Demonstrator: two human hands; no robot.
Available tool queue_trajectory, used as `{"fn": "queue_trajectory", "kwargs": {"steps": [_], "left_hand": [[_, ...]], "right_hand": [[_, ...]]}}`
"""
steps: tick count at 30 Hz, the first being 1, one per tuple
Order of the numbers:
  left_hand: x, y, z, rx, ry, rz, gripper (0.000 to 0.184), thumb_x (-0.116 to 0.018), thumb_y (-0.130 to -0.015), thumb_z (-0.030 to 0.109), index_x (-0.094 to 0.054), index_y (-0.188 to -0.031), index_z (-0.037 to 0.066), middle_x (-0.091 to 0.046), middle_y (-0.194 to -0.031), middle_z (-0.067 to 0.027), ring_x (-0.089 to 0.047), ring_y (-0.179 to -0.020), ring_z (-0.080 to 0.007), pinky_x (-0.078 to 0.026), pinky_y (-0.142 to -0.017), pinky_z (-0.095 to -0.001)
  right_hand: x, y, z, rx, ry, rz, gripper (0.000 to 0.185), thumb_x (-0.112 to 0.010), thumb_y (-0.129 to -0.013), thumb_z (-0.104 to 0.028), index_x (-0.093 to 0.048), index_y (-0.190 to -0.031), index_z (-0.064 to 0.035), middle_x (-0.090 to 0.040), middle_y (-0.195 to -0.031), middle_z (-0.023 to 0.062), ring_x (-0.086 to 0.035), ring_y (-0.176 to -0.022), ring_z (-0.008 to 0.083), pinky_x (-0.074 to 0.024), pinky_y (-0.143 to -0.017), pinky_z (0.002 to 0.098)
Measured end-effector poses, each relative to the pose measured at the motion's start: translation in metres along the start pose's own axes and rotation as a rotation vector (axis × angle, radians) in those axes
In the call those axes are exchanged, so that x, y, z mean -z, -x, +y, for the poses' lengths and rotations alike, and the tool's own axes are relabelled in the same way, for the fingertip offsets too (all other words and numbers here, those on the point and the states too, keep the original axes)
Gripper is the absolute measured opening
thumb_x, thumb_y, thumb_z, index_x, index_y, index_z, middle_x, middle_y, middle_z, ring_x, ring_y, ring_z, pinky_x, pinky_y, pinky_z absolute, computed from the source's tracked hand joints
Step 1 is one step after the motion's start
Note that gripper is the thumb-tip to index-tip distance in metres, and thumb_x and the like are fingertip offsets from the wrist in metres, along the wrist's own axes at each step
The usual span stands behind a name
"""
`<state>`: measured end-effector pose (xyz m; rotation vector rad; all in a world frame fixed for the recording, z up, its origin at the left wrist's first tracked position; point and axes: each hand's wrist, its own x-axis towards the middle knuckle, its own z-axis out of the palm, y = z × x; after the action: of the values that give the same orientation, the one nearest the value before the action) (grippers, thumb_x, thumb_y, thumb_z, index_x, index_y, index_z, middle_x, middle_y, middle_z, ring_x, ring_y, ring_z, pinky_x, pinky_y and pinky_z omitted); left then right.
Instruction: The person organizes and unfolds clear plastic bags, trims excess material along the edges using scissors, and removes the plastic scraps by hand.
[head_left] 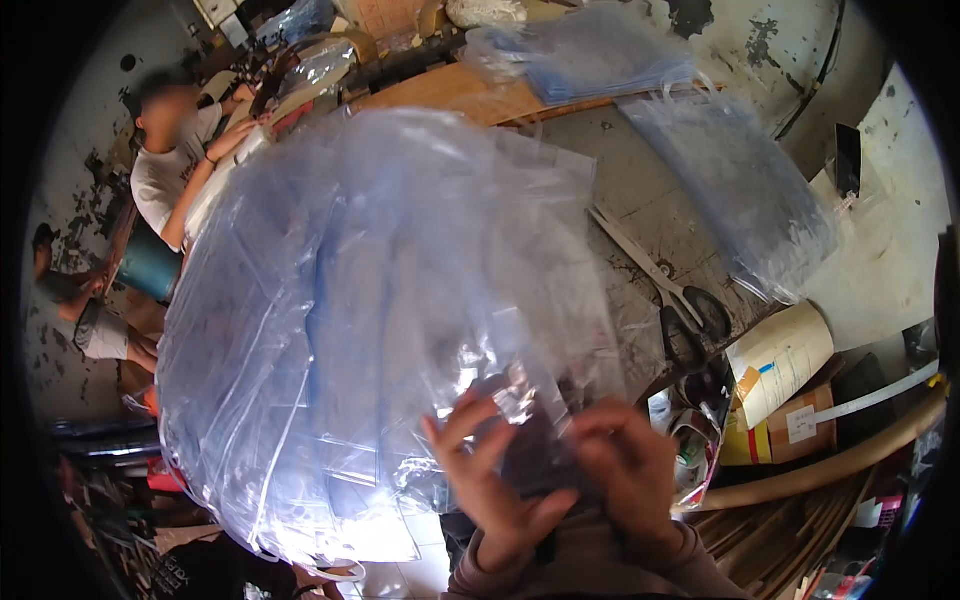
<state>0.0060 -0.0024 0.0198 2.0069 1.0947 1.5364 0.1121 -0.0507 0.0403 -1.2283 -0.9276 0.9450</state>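
Note:
A big pile of clear, bluish plastic bags (390, 270) with thin cord-like handles spreads in front of me over the work table. My left hand (490, 475) is at its near edge, palm up, with fingers apart and the thumb stretched out. Beside it, my right hand (625, 470) has bent fingers closed at the near edge of the clear plastic; they are slightly blurred and the exact grip is partly hidden. Black-handled scissors (668, 275) lie on the table to the right of the pile.
More clear plastic bags (740, 190) hang over the table's right side, and a further stack (605, 60) lies at the back. A cardboard box (803, 425) and a rolled paper (785, 355) are at right. A person (180, 165) sits at far left; another person's legs (105, 330) show nearby.

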Motion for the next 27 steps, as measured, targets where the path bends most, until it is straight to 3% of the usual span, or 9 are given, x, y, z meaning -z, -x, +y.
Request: {"fn": "queue_trajectory", "kwargs": {"steps": [4,6,10,12,14,16,17,20,27], "left_hand": [[0.024,-0.011,0.033,0.613,0.055,0.464,0.056,-0.035,-0.093,0.028,-0.015,-0.142,0.009,-0.027,-0.141,-0.0213,-0.027,-0.133,-0.0297,-0.034,-0.103,-0.047],[0.092,0.0,0.0,0.165,0.326,-0.165,0.058,-0.035,-0.093,0.026,-0.008,-0.144,0.017,-0.017,-0.146,-0.0181,-0.021,-0.136,-0.0252,-0.034,-0.102,-0.0541],[0.091,0.009,0.016,0.396,0.764,0.219,0.063,-0.056,-0.084,0.018,-0.029,-0.14,0.009,-0.038,-0.135,-0.0257,-0.041,-0.122,-0.0386,-0.042,-0.094,-0.0464],[0.099,0.007,0.027,0.433,0.586,0.033,0.074,-0.047,-0.087,0.021,-0.002,-0.145,0.014,-0.008,-0.147,-0.0253,-0.011,-0.136,-0.0407,-0.021,-0.106,-0.0569],[0.095,0.008,0.037,0.399,0.543,0.122,0.074,-0.049,-0.085,0.018,-0.005,-0.145,0.013,-0.009,-0.147,-0.0261,-0.012,-0.135,-0.0431,-0.018,-0.104,-0.0635],[0.092,0.003,0.045,0.48,0.495,0.261,0.067,-0.049,-0.088,0.024,-0.015,-0.144,0.01,-0.013,-0.145,-0.0282,-0.013,-0.133,-0.0472,-0.015,-0.102,-0.0657],[0.1,0.004,0.028,0.546,0.384,0.425,0.069,-0.047,-0.089,0.029,-0.009,-0.145,0.017,-0.016,-0.147,-0.0162,-0.017,-0.137,-0.0249,-0.03,-0.1,-0.0607],[0.121,0.0,0.016,0.425,0.29,0.598,0.093,-0.071,-0.071,0.031,-0.016,-0.143,0.01,-0.017,-0.146,-0.0202,-0.019,-0.137,-0.0278,-0.032,-0.097,-0.0627],[0.129,0.018,0.015,0.135,-0.657,0.536,0.077,-0.06,-0.08,0.031,-0.021,-0.142,0.009,-0.017,-0.145,-0.0245,-0.017,-0.134,-0.0382,-0.021,-0.099,-0.0649]], "right_hand": [[-0.037,0.005,-0.015,0.349,0.113,-0.405,0.029,-0.067,-0.08,-0.013,-0.062,-0.107,-0.0048,-0.062,-0.088,0.0076,-0.059,-0.083,0.0217,-0.0472,-0.075,0.0311],[-0.056,0.002,-0.013,0.682,0.125,-0.228,0.024,-0.068,-0.075,-0.011,-0.059,-0.096,-0.0034,-0.056,-0.08,0.0104,-0.055,-0.069,0.023,-0.0436,-0.058,0.0322],[-0.071,0.016,-0.008,0.691,0.135,-0.205,0.028,-0.069,-0.072,-0.01,-0.061,-0.098,-0.0018,-0.055,-0.084,0.0088,-0.054,-0.074,0.0233,-0.044,-0.061,0.0315],[-0.074,0.023,-0.011,0.738,0.132,-0.251,0.026,-0.068,-0.073,-0.011,-0.061,-0.097,-0.0019,-0.056,-0.083,0.0082,-0.054,-0.072,0.0229,-0.0446,-0.061,0.0315],[-0.073,0.025,-0.006,0.717,0.112,-0.259,0.029,-0.069,-0.072,-0.012,-0.062,-0.1,-0.0049,-0.055,-0.086,0.0091,-0.055,-0.076,0.0238,-0.045,-0.063,0.0323],[-0.047,0.01,0.004,0.556,-0.075,-0.655,0.03,-0.068,-0.078,-0.013,-0.062,-0.106,-0.0056,-0.061,-0.092,0.009,-0.059,-0.085,0.0222,-0.0471,-0.076,0.032],[-0.026,0.006,0.007,0.521,0.092,-0.457,0.03,-0.068,-0.077,-0.012,-0.062,-0.106,-0.0051,-0.06,-0.095,0.0104,-0.058,-0.087,0.0218,-0.0466,-0.076,0.032],[0.019,-0.007,0.015,0.365,0.56,0.211,0.032,-0.067,-0.075,-0.006,-0.061,-0.106,-0.0055,-0.056,-0.099,0.0107,-0.056,-0.085,0.0236,-0.0459,-0.073,0.0318],[0.022,0.001,0.029,0.15,0.49,0.077,0.04,-0.067,-0.074,-0.002,-0.059,-0.112,-0.0059,-0.055,-0.097,0.0087,-0.055,-0.073,0.0168,-0.0464,-0.065,0.0253]]}}
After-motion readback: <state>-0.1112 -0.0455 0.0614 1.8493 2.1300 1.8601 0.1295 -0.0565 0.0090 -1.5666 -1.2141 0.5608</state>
